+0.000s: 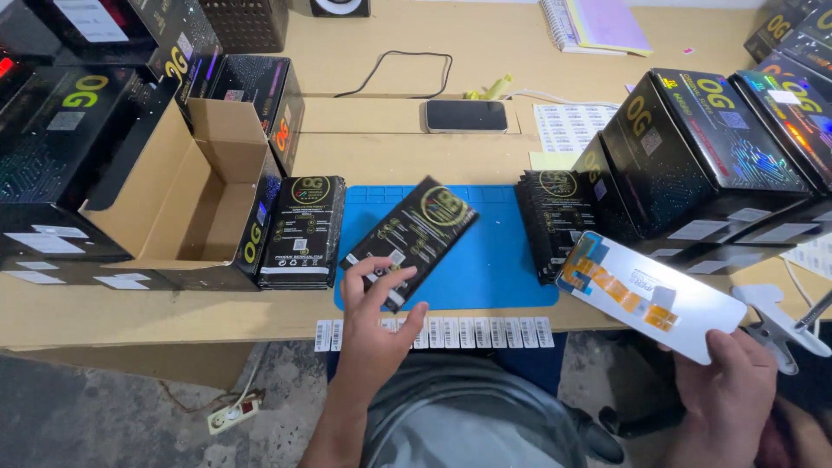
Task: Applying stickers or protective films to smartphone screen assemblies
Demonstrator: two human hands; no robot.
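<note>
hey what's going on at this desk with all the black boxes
A person sits at a wooden desk. Their left hand rests on a slim black box lying on a blue mat. Their right hand holds a flat phone screen panel off the desk's edge. Stacks of similar black boxes flank the mat, an open cardboard carton sits to the left, and barcode stickers line the front edge.

- Between the hands, the blue mat (pixel 485 260) lies bare.
- Left of the left hand (pixel 377 316), an open cardboard box (pixel 204 204) and black packet stack (pixel 303 230) block.
- Beyond the right hand (pixel 724 394), stacked black boxes (pixel 702 152) crowd the desk (pixel 364 139).
</note>
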